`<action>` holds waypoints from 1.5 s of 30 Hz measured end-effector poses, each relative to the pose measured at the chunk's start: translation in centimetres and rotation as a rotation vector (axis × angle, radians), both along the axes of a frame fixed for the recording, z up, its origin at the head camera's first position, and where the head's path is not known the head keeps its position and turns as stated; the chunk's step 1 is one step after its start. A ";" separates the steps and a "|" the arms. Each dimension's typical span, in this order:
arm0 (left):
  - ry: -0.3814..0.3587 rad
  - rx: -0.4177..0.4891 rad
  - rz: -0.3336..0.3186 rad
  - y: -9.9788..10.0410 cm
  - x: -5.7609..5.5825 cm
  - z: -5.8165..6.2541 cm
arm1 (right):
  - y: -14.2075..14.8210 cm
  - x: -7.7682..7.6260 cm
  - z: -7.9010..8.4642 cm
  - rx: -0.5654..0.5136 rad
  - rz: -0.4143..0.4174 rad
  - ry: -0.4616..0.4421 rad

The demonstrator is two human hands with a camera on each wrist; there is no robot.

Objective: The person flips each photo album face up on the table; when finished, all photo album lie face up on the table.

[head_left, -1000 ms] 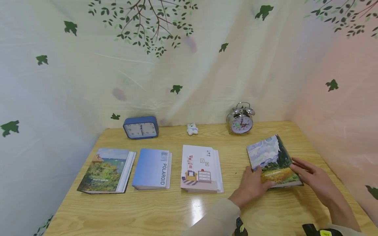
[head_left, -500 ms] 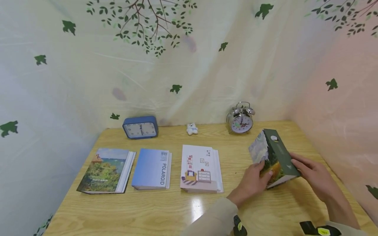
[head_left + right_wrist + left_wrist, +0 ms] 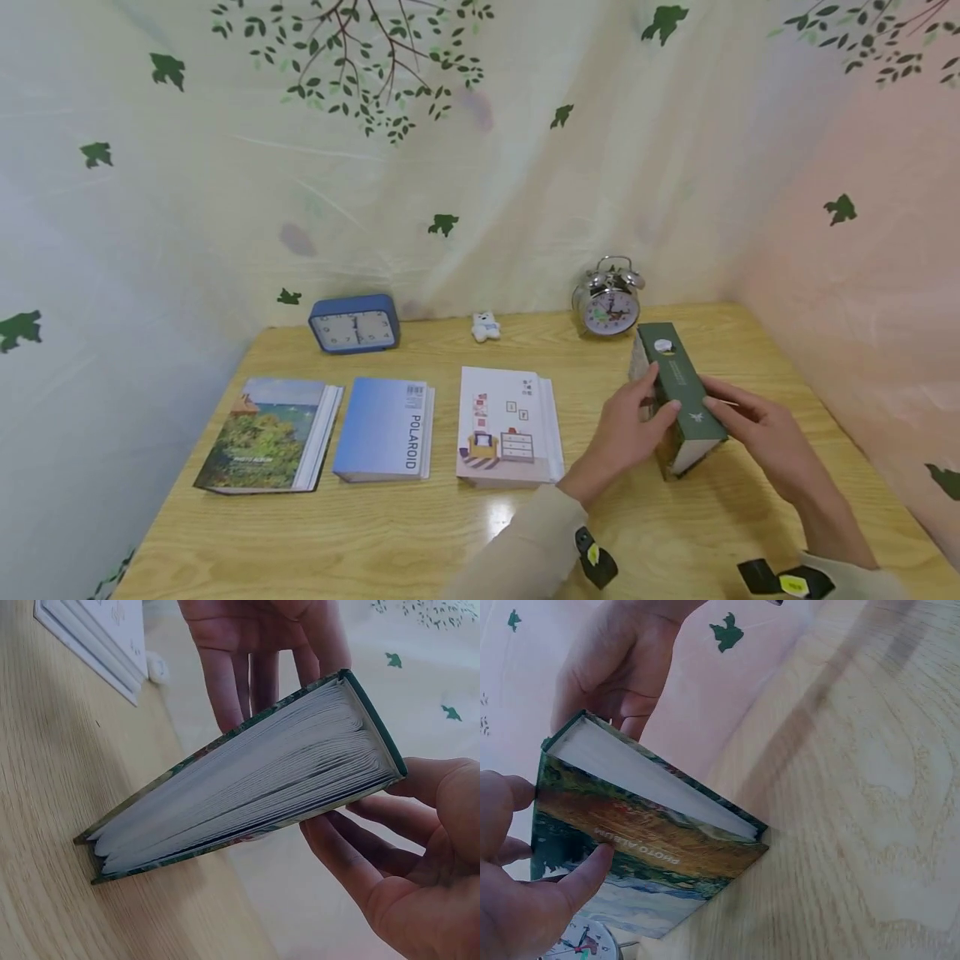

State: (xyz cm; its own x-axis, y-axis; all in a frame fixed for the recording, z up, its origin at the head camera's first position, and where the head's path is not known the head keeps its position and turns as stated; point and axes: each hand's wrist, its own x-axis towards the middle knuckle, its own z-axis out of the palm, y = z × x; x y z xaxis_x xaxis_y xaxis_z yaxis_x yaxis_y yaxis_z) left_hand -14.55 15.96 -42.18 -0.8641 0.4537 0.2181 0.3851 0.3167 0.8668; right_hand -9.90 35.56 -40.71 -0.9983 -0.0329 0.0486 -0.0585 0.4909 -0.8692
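A thick photo album (image 3: 678, 383) stands on its long page edge at the right of the table, its dark green spine facing up. My left hand (image 3: 622, 429) grips it from the left, fingers on the painted cover (image 3: 645, 847) and near the spine. From the other side my right hand (image 3: 768, 437) holds it by the spine edge, thumb and fingers against the cover. In the right wrist view the white page block (image 3: 247, 780) shows between the two covers, which spread slightly at the table. The far cover is hidden in the head view.
Left of my hands lie a white album (image 3: 502, 425), a blue Polaroid album (image 3: 378, 429) and a landscape-covered album (image 3: 262, 433) in a row. Behind stand a blue clock (image 3: 355, 323), a small white bear figure (image 3: 485, 327) and a silver alarm clock (image 3: 609, 304), close beyond the held album.
The album has turned from its painted front cover facing up to standing with its spine on top. Both hands have shifted a little left with it.
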 end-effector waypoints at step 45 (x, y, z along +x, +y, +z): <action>-0.146 -0.374 0.118 -3.4 -0.3 -2.2 | -3.4 -1.5 -4.4 0.441 0.048 -0.157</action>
